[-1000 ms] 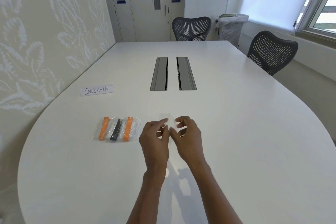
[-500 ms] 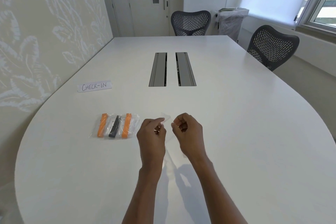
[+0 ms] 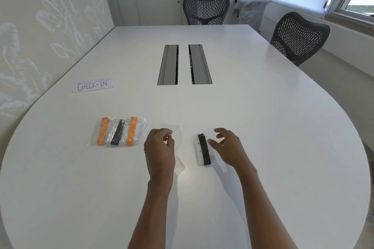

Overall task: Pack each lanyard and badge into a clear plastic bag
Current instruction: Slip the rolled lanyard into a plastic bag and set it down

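Lanyard (image 3: 204, 149), black, folded flat, lies on top of a white badge (image 3: 198, 152) on the white worktop (image 3: 263, 127), just right of the left hand (image 3: 159, 148) and touching or almost touching the fingertips of the right hand (image 3: 227, 146). Long axis runs roughly away from the person, near end tilted slightly right. Right hand is the nearer one, sitting just right of the lanyard, fingers half open and curled toward its upper end, nothing gripped. Left hand is pinched shut at thumb and forefinger on a clear plastic bag (image 3: 175, 130); the bag is hard to see, its top edge showing beyond the knuckles and more film trailing below the hand. Can't tell if the bag mouth is open. Left of the left hand, well apart from the loose lanyard, three packed bags (image 3: 119, 131) lie side by side: orange, black, orange lanyards inside. A paper sign reading CHECK-IN (image 3: 92, 85) sits farther back left of those. Judgement: fourth set not yet bagged; the coming move likely is right hand picking up lanyard and badge together by the far end and sliding them lengthwise into the bag held by the left. Bag mouth needs to face right, toward the lanyard.
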Motion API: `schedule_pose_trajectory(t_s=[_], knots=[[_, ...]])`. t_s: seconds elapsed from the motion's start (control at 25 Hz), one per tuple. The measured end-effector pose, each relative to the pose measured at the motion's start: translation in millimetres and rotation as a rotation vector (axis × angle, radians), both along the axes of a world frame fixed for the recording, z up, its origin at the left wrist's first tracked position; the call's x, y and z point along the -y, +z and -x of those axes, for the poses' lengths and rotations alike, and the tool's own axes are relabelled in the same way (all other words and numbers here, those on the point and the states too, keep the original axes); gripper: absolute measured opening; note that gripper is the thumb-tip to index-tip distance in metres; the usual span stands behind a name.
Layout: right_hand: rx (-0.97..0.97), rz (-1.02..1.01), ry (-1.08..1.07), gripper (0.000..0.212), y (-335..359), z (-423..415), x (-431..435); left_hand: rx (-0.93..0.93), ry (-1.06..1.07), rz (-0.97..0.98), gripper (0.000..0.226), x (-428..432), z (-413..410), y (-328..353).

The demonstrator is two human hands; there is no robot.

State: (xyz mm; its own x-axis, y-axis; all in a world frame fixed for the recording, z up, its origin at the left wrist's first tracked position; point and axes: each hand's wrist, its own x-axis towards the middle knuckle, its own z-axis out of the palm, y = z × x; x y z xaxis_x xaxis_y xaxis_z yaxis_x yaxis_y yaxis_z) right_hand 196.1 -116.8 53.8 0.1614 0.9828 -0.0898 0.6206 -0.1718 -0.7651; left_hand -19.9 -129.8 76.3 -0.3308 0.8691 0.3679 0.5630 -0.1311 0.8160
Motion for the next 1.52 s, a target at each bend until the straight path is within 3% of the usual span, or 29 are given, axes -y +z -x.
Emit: schedule_pose_trajectory(t_s=[0.2,0.4,0.56,0.96,1.24,1.52], knots=[[-0.003,0.111,0.192,0.062,-15,5,-29,-0.048,-0.033,0.1,0.021,-3,-9,-12],[0.059,0.141,0.272,0.04,-25,8,-43,-0.073,-0.03,0.145,0.02,-8,-11,-19],[-0.022,0.06,0.144,0.022,-29,8,-41,-0.075,-0.03,0.156,0.018,-10,-12,-22],[-0.317,-0.165,-0.103,0.017,17,9,-4,0.053,0.023,0.192,0.014,-9,-7,-29],[-0.141,-0.393,-0.168,0.031,45,53,32,0.19,0.06,0.165,0.011,-7,-8,-21],[-0.011,-0.313,-0.061,0.036,42,88,50,0.22,0.071,0.075,0.012,-8,-12,-8]])
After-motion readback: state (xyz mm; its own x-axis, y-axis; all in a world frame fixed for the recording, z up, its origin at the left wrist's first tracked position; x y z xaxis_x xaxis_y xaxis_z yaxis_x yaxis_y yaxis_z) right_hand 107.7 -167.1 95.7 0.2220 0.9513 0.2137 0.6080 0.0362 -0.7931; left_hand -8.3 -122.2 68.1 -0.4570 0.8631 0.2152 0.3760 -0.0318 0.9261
